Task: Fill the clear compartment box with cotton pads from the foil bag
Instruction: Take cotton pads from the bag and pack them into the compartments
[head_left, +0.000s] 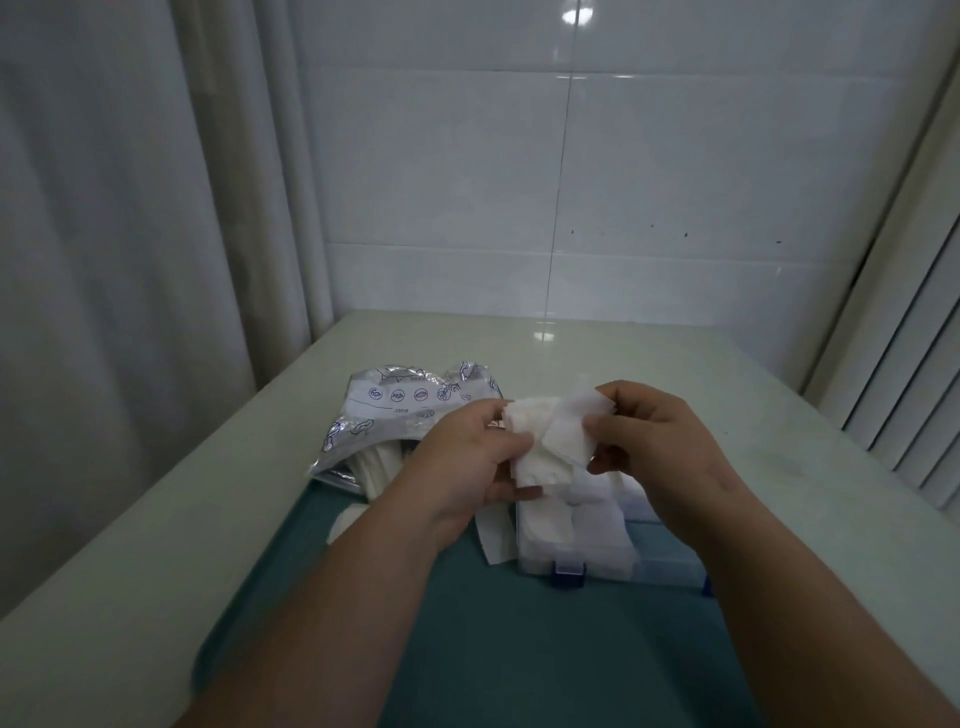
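Both hands hold a bunch of white cotton pads (553, 441) in the air above the clear compartment box (576, 540). My left hand (467, 457) grips the bunch from the left. My right hand (649, 431) pinches one pad at the bunch's right side. The box has blue latches and white pads lying in its left compartments; my right forearm hides its right part. The silver foil bag (384, 415) with blue print lies open to the left, with more pads showing at its mouth.
A teal mat (467, 649) covers the near part of the pale table (571, 348). Loose pads (491, 538) lie on the mat beside the box and below the bag. A tiled wall stands behind, a curtain at left, slats at right.
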